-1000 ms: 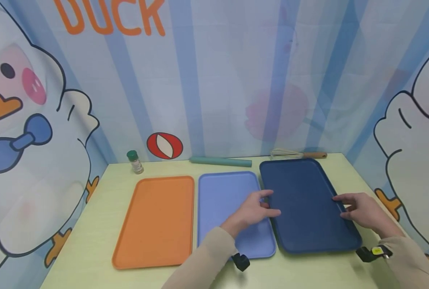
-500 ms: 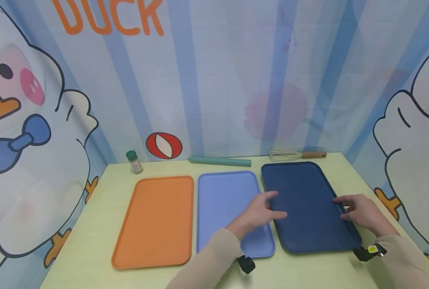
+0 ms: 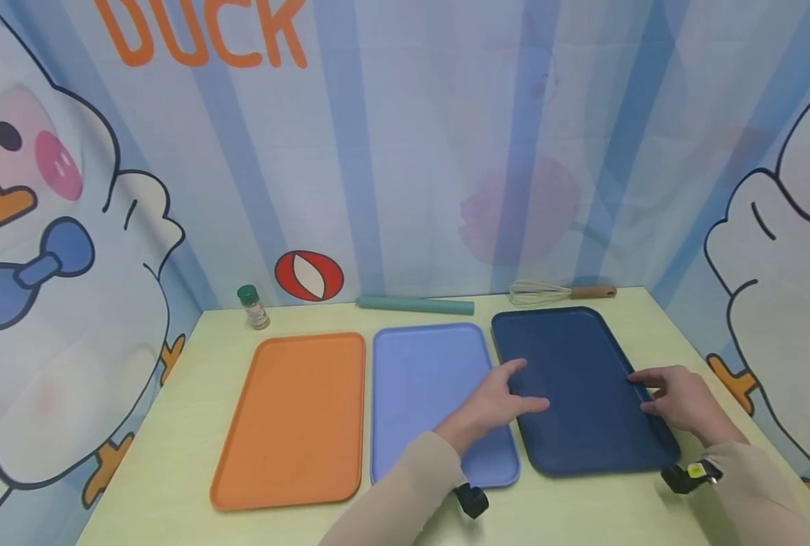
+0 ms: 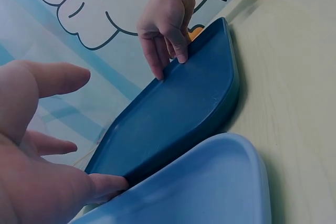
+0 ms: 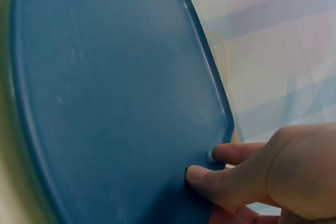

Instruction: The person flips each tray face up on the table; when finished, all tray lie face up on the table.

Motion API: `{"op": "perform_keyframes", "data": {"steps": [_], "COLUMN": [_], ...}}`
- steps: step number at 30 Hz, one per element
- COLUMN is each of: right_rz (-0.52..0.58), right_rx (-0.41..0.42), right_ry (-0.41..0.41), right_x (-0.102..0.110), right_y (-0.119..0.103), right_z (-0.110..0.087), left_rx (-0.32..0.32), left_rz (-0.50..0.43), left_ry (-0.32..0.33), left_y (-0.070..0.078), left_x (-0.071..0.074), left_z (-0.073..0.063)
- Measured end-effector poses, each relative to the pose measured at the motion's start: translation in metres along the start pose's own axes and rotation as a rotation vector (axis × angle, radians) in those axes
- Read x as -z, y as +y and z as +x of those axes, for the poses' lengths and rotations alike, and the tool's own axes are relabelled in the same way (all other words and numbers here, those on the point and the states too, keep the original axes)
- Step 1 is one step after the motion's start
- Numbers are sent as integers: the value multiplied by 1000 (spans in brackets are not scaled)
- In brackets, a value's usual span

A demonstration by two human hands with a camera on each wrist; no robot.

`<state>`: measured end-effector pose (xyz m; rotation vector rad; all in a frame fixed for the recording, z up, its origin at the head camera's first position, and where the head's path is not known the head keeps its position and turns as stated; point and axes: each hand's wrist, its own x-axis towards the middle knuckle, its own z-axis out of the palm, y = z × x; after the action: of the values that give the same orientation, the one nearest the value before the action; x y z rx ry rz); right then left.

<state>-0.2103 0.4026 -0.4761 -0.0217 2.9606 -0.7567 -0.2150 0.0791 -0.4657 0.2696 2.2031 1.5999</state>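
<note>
A navy rectangular tray [image 3: 576, 425] lies at the right of a row of three trays. My right hand [image 3: 681, 402] holds its right rim, with the thumb on the inner side and other fingers outside and below, as the right wrist view shows. Over the tray's left edge reaches my left hand [image 3: 490, 398], thumb and fingers spread apart. In the left wrist view a finger [image 4: 107, 183] of that hand is right at the rim, while the others are raised away from it. Under the left forearm and hand, part of the periwinkle-blue tray [image 3: 425, 379] is hidden.
An orange tray [image 3: 296, 425] lies on the left. Along the back of the pale yellow table [image 3: 166, 455] are a green-capped spice jar [image 3: 253, 307], a teal rolling pin [image 3: 415, 305] and a wooden-handled whisk [image 3: 562, 293]. A printed curtain [image 3: 412, 152] stands behind them.
The navy tray has come down slightly, its far edge shifting nearer to me. My left hand has slid right over its edge with its fingers spreading. My right hand has barely moved.
</note>
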Motion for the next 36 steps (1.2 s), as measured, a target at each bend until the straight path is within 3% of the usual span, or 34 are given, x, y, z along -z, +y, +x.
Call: {"op": "perform_keyframes", "data": {"steps": [10,25,36], "right_rz": [-21,-33,-105], "right_rx": [-21,24,54], "right_ry": [16,27,-36], "right_x": [-4,-6,-4], "right_y": [-3,-7,-15], "right_z": [0,-1,6], "left_rx": [19,38,23], "left_rz": [-23,-34,1], "left_ry": [-4,-11,-40], "left_y": [-1,0,-1], "left_x": [-4,-4,7], "left_z": [0,-1,-7]}}
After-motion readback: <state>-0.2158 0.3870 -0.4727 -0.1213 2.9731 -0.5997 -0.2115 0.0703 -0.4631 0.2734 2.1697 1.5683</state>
